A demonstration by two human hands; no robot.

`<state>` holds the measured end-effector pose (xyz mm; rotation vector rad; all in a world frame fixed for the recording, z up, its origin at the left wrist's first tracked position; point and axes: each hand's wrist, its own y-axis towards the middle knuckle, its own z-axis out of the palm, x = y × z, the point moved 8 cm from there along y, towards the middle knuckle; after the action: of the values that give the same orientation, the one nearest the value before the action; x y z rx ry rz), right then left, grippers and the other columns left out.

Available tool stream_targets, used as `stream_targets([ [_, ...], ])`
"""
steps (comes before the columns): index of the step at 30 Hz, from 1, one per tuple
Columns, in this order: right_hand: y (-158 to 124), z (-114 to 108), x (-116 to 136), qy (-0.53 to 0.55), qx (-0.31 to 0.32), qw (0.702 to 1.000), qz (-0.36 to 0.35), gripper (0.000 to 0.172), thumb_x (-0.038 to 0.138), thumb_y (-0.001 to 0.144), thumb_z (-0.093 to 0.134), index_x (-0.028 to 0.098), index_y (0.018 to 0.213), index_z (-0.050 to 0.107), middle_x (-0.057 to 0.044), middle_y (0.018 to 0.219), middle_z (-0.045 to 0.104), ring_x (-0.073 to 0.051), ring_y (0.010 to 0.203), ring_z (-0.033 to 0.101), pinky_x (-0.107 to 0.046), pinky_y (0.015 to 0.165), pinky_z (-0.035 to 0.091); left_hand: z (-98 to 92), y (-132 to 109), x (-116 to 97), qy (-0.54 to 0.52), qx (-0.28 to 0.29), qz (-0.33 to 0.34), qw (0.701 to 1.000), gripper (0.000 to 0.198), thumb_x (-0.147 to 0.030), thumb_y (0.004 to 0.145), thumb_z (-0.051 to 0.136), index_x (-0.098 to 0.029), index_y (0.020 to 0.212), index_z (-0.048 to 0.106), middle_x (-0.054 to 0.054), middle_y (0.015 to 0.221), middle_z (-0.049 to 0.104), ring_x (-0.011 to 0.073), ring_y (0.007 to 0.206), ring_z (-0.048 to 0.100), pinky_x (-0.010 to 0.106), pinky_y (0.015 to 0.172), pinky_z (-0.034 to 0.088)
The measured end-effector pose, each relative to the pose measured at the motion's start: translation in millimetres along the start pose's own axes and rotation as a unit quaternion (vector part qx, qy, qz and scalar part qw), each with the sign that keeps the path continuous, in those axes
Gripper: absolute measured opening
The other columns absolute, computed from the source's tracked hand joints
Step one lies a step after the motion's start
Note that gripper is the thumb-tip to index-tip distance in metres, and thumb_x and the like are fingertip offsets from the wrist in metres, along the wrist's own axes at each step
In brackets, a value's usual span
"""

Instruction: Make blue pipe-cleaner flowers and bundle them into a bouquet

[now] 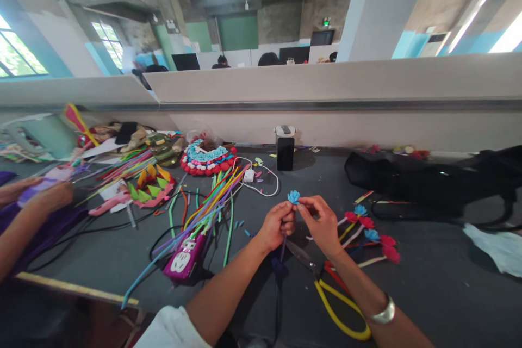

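A white sleeve [171, 329] covers the left upper arm; a silver cuff bracelet [384, 311] encircles the right forearm. The left hand [278, 225], fingers curled, pinches a blue flower [293, 197] just below its head. The right hand [320, 223] sets thumb and forefinger at the flower's right edge; whether they grip it cannot be determined. Scissors [314, 268] lie partly beneath the right forearm. Red and blue stemmed flowers [366, 223] lie right of it. A smartphone [285, 153] stands upright beyond both hands.
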<state>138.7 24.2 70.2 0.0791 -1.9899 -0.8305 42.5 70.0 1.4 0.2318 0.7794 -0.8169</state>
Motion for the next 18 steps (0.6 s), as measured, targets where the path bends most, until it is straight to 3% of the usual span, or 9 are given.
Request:
stream_targets([
  [9, 2.4, -1.1, 2.1, -0.01, 0.014, 1.0, -0.007, 0.018, 0.025, 0.09, 0.052, 0.021, 0.076, 0.061, -0.001, 0.074, 0.058, -0.015, 0.067, 0.054, -0.027, 0.064, 0.043, -4.2, 1.0, 3.5, 0.056, -0.025, 0.003, 0.998, 0.032, -0.042, 0.075, 0.069, -0.015, 0.079, 0.052, -0.012, 0.049, 0.026, 0.0004, 0.036, 0.014, 0.017, 0.038, 0.008],
  [18, 0.0, -1.0, 2.0, -0.011, 0.005, 1.0, -0.004, 0.019, 0.026, 0.091, 0.051, 0.02, 0.077, 0.06, -0.001, 0.075, 0.058, -0.014, 0.069, 0.053, -0.027, 0.064, 0.042, -3.8, -0.1, 1.2, 0.077, -0.033, 0.016, 0.996, 0.033, -0.044, 0.074, 0.069, -0.015, 0.078, 0.053, -0.012, 0.049, 0.024, 0.0005, 0.037, 0.013, 0.017, 0.038, 0.008],
])
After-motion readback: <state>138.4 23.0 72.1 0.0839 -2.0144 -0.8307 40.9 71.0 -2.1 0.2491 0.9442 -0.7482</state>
